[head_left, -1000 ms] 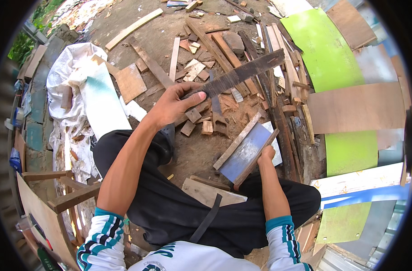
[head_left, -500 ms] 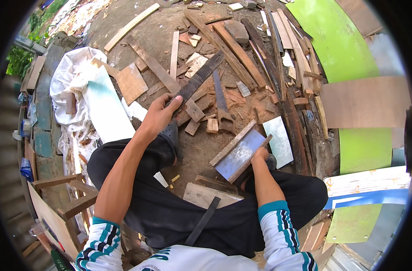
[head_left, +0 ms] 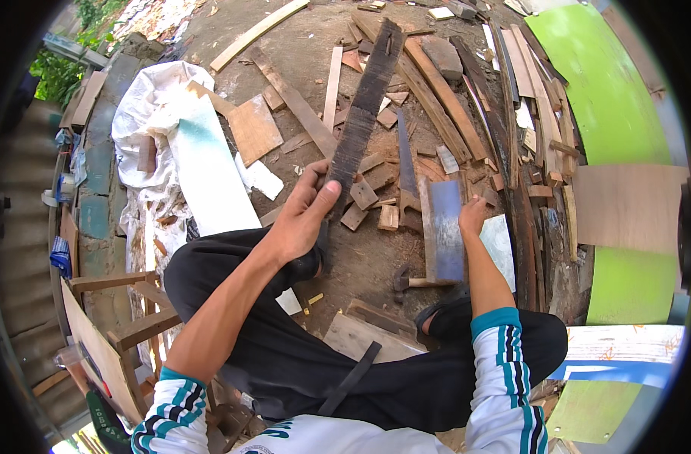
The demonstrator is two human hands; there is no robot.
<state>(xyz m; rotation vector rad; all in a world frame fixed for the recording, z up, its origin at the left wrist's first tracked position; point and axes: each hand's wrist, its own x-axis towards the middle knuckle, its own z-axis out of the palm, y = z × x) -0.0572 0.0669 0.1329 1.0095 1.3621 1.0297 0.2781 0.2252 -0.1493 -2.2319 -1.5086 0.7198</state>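
Observation:
My left hand (head_left: 304,216) grips the near end of a long dark weathered plank (head_left: 364,106), which points away from me toward the top of the view. My right hand (head_left: 473,213) rests on the far right edge of a blue-painted board (head_left: 442,231) that stands tilted on the dirt in front of my knees. A hammer (head_left: 407,282) lies on the ground between my legs, just left of the blue board.
Wood scraps and planks (head_left: 436,113) litter the dirt ahead. A white sack (head_left: 152,129) and a white-green board (head_left: 209,174) lie left. Green sheets (head_left: 610,98) and a brown plywood panel (head_left: 629,208) are to the right. A wooden frame (head_left: 122,303) stands at lower left.
My left hand has swung the dark plank from lying crosswise to pointing straight away. The blue board has turned more upright under my right hand.

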